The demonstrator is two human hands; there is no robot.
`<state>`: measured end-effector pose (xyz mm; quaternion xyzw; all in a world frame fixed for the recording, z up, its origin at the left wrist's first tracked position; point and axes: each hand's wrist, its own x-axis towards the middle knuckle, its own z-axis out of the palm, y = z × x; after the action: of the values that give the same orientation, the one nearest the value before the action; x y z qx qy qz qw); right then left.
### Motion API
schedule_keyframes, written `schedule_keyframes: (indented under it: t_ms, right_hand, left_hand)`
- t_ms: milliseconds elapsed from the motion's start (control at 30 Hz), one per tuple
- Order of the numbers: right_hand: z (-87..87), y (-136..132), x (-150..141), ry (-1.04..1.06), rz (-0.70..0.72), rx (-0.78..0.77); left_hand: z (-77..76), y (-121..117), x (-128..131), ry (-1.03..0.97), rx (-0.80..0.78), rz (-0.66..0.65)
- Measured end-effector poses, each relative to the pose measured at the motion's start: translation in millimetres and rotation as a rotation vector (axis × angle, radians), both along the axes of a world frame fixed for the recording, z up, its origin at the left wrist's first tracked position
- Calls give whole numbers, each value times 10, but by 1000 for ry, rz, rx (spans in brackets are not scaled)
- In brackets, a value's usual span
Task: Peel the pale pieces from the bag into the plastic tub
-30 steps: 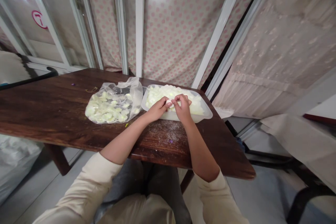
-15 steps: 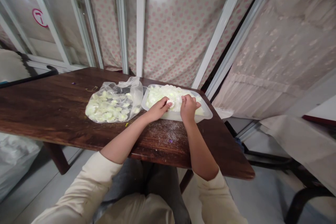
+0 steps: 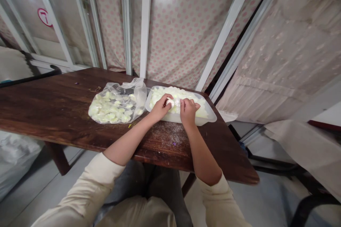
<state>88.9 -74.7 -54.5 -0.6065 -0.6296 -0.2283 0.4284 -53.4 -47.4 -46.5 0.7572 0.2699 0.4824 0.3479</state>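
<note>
Above the front rim of a translucent plastic tub (image 3: 170,117), my left hand (image 3: 160,108) pinches a small white ruffled piece like an artificial flower head (image 3: 170,103) between thumb and fingers. Close on its right, my right hand (image 3: 188,110) is closed, its fingertips pinched together. Another bit of white shows against those fingertips, but what they grip is too small to make out. The tub is heaped with white and pale yellow-green flower-like pieces (image 3: 160,95). To its left lies a clear plastic bag (image 3: 140,94) with several similar pieces inside.
The dark wooden table (image 3: 66,113) has white specks (image 3: 170,136) scattered in front of the tub. A dotted curtain (image 3: 181,35) hangs behind glass panels at the back. A black-framed chair (image 3: 277,168) stands at the right, and a white plastic sack (image 3: 18,159) at the left.
My right hand has shifted slightly left, closer to my left hand. The fingers of my left hand have opened a little wider around the white piece.
</note>
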Motion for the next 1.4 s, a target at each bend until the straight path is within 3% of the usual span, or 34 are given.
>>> schedule_keyframes:
  t_ms: [333, 567, 833, 933, 1133, 1300, 1400]
  right_hand:
    - [12, -80, -98, -104, 22, 22]
    - [11, -60, -83, -104, -114, 20]
    - [-6, 33, 111, 74, -243, 31]
    - [20, -1, 100, 95, -159, 74]
    - [80, -68, -18, 102, 297, -57]
    - [93, -40, -24, 293, 389, -32]
    - [99, -42, -12, 303, 380, -33]
  left_hand:
    - [51, -60, 25, 79, 107, -6]
    - [18, -32, 49, 96, 148, 92]
    - [46, -40, 15, 58, 107, 36]
    - [57, -44, 17, 75, 104, 34]
    - [51, -30, 26, 87, 111, 56]
    - [43, -31, 29, 73, 96, 48]
    - [44, -42, 26, 66, 78, 12]
